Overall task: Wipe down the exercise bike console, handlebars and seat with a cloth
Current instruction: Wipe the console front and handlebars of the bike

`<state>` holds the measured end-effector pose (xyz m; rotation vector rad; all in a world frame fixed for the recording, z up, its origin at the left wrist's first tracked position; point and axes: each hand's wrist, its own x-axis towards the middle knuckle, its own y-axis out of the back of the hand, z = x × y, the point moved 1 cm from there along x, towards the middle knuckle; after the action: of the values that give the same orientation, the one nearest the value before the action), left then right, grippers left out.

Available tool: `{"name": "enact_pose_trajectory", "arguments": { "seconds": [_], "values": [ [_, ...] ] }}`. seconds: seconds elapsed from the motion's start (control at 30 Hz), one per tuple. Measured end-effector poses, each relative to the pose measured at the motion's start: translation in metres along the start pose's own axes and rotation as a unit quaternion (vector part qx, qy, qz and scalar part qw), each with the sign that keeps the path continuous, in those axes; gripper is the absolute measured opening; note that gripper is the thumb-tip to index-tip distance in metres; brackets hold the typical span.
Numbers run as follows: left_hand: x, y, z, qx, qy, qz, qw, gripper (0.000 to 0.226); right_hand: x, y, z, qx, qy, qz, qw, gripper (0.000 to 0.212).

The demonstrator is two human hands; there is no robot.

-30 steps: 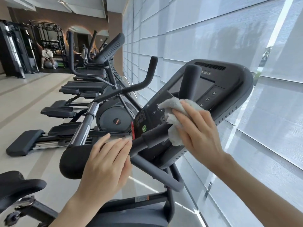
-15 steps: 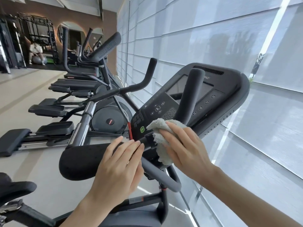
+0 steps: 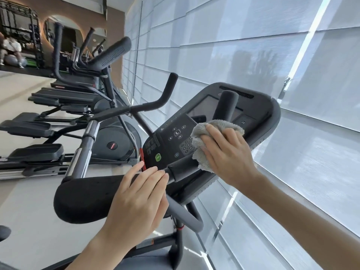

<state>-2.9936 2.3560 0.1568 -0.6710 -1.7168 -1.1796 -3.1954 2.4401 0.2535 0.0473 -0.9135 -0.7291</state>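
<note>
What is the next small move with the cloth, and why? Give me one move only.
Probably slide the right hand and cloth leftward across the keypad toward the green button. The hand presses the cloth against the console beside the upright grip, while the buttons to its left lie uncovered. The left hand rests on the padded handlebar.

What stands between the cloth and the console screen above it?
An upright handlebar grip rises in front of the screen, just above the cloth that the right hand presses on the console. The cloth must pass beside it.
</note>
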Motion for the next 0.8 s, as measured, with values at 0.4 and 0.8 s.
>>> {"name": "enact_pose_trajectory", "arguments": {
  "seconds": [0.4,0.8],
  "values": [
    [0.004,-0.003,-0.004,-0.038,0.0,-0.002,0.999,0.031,0.056,0.01,0.039,-0.148,0.004,-0.071,0.986,0.012],
    [0.005,0.002,-0.002,-0.039,0.006,-0.029,0.999,0.032,0.022,0.021,-0.01,0.066,0.028,-0.128,0.989,0.033]
  ]
}}
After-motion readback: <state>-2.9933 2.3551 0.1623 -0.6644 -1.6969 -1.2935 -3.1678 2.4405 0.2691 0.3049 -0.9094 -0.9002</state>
